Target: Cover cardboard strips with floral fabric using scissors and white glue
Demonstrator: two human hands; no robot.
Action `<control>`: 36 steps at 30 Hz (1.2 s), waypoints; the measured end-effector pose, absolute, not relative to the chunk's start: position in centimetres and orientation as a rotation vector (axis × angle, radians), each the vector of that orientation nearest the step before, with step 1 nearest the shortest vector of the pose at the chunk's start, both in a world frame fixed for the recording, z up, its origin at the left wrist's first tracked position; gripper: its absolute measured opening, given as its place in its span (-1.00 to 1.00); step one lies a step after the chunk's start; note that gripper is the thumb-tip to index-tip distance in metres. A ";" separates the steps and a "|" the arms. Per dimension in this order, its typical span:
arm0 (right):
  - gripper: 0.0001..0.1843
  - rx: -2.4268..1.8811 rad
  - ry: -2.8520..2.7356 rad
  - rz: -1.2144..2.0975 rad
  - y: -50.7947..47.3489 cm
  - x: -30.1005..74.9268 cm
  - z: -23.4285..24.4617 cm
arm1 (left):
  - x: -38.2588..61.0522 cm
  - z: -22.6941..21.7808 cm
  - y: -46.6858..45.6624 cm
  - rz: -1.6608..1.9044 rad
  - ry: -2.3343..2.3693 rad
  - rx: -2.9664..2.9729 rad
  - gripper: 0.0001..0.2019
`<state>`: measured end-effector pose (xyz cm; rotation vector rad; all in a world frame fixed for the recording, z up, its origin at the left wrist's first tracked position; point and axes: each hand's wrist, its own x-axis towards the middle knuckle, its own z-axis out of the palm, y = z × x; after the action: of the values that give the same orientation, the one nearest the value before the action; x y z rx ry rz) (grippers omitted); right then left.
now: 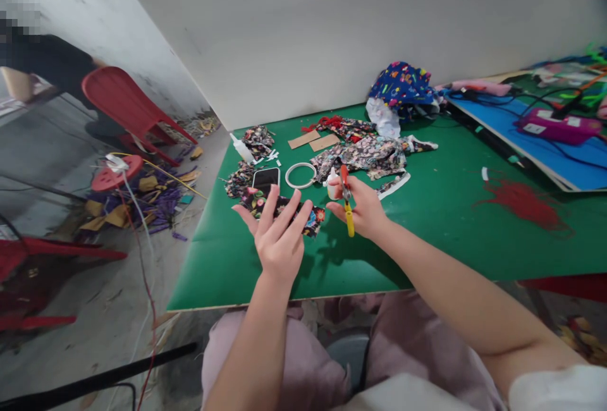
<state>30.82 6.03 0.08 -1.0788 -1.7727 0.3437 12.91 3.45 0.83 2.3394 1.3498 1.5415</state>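
Note:
My left hand (279,234) lies with fingers spread on a dark floral fabric strip (313,222), pressing it to the green table. Just right of it, my right hand (363,205) is closed around small snips (349,216) with yellow and red parts and metal between them. A small white bottle (332,184) shows by the right fingertips; whether they touch it I cannot tell. Behind the hands are a pale ring (300,176), a phone (266,177) with a light rim, and a heap of floral fabric (365,155).
A white glue bottle (242,148) leans at the left near cardboard pieces (303,140). Blue patterned fabric (403,88) sits against the white panel. At right are red threads (524,204) and a purple device (559,126) with cables. A person sits far left beyond a red chair (123,101).

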 end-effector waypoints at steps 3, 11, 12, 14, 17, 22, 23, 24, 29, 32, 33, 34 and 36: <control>-0.59 -1.081 -1.774 0.344 6.0 30.8 0.0 | 13.5 0.9 3.4 1.393 1.359 1.790 -0.69; -0.65 -1.079 -1.791 0.323 6.0 30.8 0.1 | 14.5 1.3 3.7 1.291 1.055 1.233 -0.65; -0.65 -1.087 -1.791 0.325 6.0 30.8 0.1 | 14.5 1.2 3.7 1.287 1.062 1.239 -0.64; -0.65 -1.098 -1.791 0.326 6.0 30.8 0.0 | 14.5 1.2 3.7 1.278 1.077 1.252 -0.63; -0.66 -1.103 -1.786 0.315 6.2 30.8 -0.2 | 14.3 1.4 3.8 1.260 1.102 1.286 -0.62; -0.67 -1.051 -1.760 0.406 6.1 30.6 -0.2 | 14.0 1.9 4.0 1.062 1.065 1.363 -0.48; -0.67 -1.034 -1.757 0.480 6.0 30.5 0.0 | 13.9 1.9 3.9 1.000 1.055 1.374 -0.44; -0.68 -1.015 -1.751 0.563 5.9 30.5 0.1 | 13.8 1.9 3.9 0.945 1.050 1.387 -0.42; -0.69 -0.933 -1.699 0.857 5.8 30.3 0.4 | 13.6 2.0 3.8 0.790 1.099 1.460 -0.37; -0.63 -0.889 -1.710 0.941 6.0 30.3 0.1 | 13.5 2.1 3.8 0.791 1.116 1.499 -0.38; -0.62 -0.884 -1.715 0.962 6.1 30.3 0.0 | 13.5 2.1 3.8 0.798 1.112 1.509 -0.38; -0.62 -0.883 -1.717 0.979 6.1 30.3 -0.2 | 13.4 2.0 3.8 0.802 1.107 1.518 -0.38; -0.63 -0.883 -1.707 0.998 6.2 30.3 -0.4 | 13.4 2.0 3.9 0.787 1.097 1.543 -0.38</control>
<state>30.34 6.19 -0.41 -0.8825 -1.7072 0.9978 13.40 3.93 1.96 1.5433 1.0969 0.7875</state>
